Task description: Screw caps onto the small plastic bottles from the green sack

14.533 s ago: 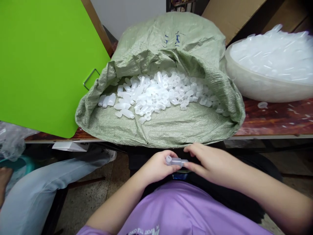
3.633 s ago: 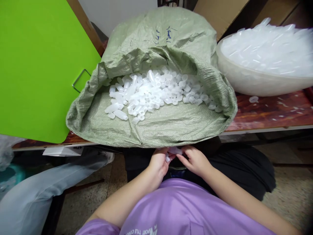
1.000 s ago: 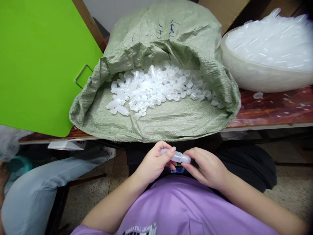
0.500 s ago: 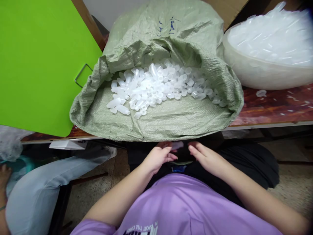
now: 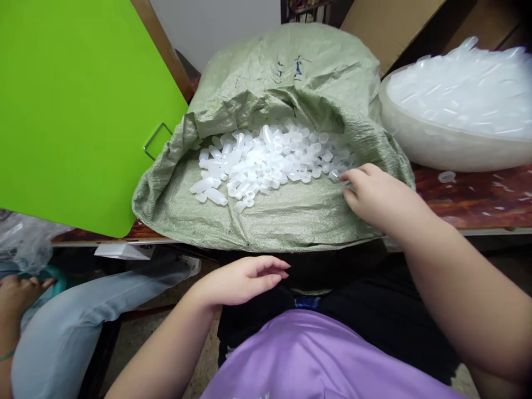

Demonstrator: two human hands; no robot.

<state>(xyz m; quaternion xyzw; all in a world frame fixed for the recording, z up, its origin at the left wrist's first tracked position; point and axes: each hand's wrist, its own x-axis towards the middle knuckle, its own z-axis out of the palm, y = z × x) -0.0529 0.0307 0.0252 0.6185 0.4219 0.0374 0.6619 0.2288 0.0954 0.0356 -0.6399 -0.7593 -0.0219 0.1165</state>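
The right hand [image 5: 376, 197] reaches into the sack [image 5: 291, 216] at frame centre, fingers curled at the right edge of the tube pile [image 5: 270, 158] (whether they grip one, I cannot tell). The left hand [image 5: 243, 280] hangs loose and empty below the sack. A bowl [image 5: 440, 147] sits upper right, a green board [image 5: 78, 111] upper left.

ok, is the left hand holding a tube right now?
No. The left hand hangs open and empty over the lap, while the right hand reaches to the white tubes in the green sack.
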